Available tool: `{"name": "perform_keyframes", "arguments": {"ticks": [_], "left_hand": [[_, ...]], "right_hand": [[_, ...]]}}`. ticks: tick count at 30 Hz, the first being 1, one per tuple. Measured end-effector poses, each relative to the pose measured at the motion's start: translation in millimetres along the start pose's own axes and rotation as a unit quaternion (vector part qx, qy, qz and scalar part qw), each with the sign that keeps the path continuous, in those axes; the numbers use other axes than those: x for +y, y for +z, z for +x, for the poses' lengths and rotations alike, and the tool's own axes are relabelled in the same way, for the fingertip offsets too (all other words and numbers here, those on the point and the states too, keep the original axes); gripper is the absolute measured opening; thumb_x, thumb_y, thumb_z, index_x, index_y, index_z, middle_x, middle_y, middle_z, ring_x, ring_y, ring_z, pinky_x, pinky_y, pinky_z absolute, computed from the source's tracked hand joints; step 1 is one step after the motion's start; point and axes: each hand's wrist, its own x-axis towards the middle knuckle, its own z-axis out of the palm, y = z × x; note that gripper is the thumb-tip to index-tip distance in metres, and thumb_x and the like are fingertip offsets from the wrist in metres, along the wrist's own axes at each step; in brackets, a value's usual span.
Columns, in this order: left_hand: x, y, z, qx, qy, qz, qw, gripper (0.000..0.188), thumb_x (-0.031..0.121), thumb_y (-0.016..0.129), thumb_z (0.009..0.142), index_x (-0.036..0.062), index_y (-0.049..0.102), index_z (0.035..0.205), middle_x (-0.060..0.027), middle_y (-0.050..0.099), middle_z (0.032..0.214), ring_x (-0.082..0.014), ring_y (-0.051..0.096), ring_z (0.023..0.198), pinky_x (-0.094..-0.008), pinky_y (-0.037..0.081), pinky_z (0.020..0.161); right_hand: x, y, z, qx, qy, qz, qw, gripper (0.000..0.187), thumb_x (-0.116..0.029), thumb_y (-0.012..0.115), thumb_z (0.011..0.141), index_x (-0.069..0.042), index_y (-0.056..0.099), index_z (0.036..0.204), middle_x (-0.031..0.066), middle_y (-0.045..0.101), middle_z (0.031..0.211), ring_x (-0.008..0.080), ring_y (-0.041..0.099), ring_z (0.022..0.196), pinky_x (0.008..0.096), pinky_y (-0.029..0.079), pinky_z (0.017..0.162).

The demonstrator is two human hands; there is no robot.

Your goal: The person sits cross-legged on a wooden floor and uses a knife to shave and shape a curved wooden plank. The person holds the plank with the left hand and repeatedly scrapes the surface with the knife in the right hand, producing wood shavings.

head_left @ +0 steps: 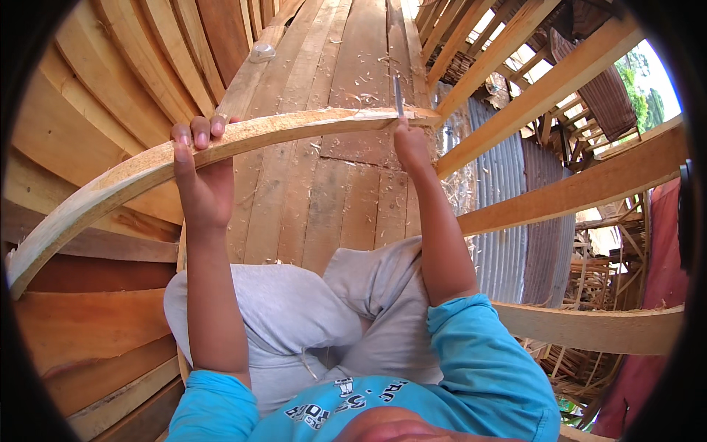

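Observation:
A long wooden piece (302,125), bowed in an arch, spans from the far left rim to the right ahead of me. Its upper face looks pale and freshly shaved. My left hand (205,166) grips it left of the middle, fingers over the far edge and thumb on the near side. Close to its right end, my right hand (414,147) is closed round a knife (398,96), whose narrow metal blade points away from me. The handle is hidden in the fist. Whether the blade touches the wood, I cannot tell.
Under the wood lies a plank floor (291,199) strewn with shavings. Stacked boards (96,324) form a wall at left. Spaced wooden ribs (574,191) rise at right, with corrugated metal sheets (501,214) beyond. A small clear container (262,52) sits at the far left of the floor.

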Motion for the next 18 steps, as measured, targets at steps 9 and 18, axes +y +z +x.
{"name": "perform_keyframes", "arguments": {"ticks": [9, 18], "left_hand": [[-4.5, -3.0, 0.7, 0.011, 0.021, -0.011, 1.0, 0.029, 0.041, 0.066, 0.09, 0.0225, 0.043, 0.089, 0.0068, 0.04, 0.085, -0.0119, 0.047, 0.097, -0.0437, 0.035, 0.113], [-4.7, 3.2, 1.8, 0.01, 0.006, -0.009, 1.0, 0.028, 0.039, 0.065, 0.091, 0.0213, 0.044, 0.089, 0.0056, 0.04, 0.085, -0.0124, 0.047, 0.097, -0.0434, 0.036, 0.112]], "right_hand": [[23.2, 7.7, -5.8, 0.038, -0.018, 0.007, 0.999, 0.055, -0.038, 0.042, 0.099, 0.008, 0.058, 0.074, 0.0205, 0.06, 0.066, 0.0341, 0.061, 0.064, 0.0453, 0.045, 0.062], [47.9, 30.2, 34.4, 0.031, 0.074, 0.187, 0.979, 0.051, -0.047, 0.036, 0.101, -0.008, 0.042, 0.068, 0.0026, 0.04, 0.052, 0.0179, 0.039, 0.041, 0.037, 0.031, 0.04]]}}
